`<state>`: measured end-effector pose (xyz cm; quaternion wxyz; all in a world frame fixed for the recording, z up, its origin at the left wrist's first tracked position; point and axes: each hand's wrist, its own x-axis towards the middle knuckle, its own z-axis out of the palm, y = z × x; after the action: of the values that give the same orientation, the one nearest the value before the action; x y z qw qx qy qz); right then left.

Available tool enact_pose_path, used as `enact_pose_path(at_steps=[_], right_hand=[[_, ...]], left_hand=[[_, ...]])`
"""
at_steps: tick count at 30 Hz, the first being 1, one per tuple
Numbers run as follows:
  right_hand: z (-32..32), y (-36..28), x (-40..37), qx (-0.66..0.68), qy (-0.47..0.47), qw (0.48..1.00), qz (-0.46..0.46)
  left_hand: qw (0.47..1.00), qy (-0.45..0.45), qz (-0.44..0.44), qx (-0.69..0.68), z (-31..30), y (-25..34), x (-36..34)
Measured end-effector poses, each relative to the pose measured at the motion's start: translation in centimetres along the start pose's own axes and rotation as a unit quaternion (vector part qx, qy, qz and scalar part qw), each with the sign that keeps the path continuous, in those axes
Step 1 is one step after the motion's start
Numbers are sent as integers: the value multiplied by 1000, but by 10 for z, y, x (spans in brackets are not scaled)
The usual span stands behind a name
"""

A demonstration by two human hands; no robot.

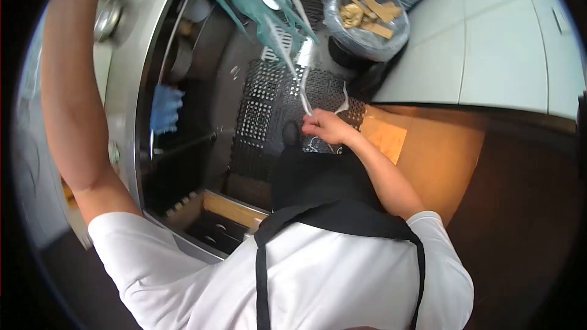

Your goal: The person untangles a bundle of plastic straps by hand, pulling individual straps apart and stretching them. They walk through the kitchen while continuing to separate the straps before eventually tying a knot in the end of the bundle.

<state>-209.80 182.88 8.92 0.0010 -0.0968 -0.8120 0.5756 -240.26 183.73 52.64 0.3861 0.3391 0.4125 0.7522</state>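
Observation:
My right hand (330,127) is closed, fingers pinched together at the lower end of a whitish strip (304,95) in front of my black apron. Upward from there, the strip runs to a blurred, translucent teal plastic sheet (257,3) with white streaks, which spreads over the top middle of the view. My left forearm (73,104) stretches up past the top left edge, so the left hand is out of sight.
A bin with a clear liner (394,43) holds pieces of cardboard (376,27). Pale cabinets (477,43) line the right. On the left, a blue cloth (166,110) hangs below the metal counter (131,36). A black perforated mat (257,128) covers the floor.

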Motion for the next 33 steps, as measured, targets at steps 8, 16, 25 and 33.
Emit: enact_pose_path(at_steps=[8,16,25,33], right_hand=[[-75,-12,-213,135,436,854,251],[-163,-196,-431,-29,748,597,289],[-188,-327,-841,38,818,549,168],[-111,-291,-784,-174,815,447,325]], left_hand=[[969,241,-56,15,-278,18,156],[946,-101,-256,-170,-323,-111,150],[921,20,-389,13,-148,-232,61],[859,-173,-434,210,35,-285,-82]])
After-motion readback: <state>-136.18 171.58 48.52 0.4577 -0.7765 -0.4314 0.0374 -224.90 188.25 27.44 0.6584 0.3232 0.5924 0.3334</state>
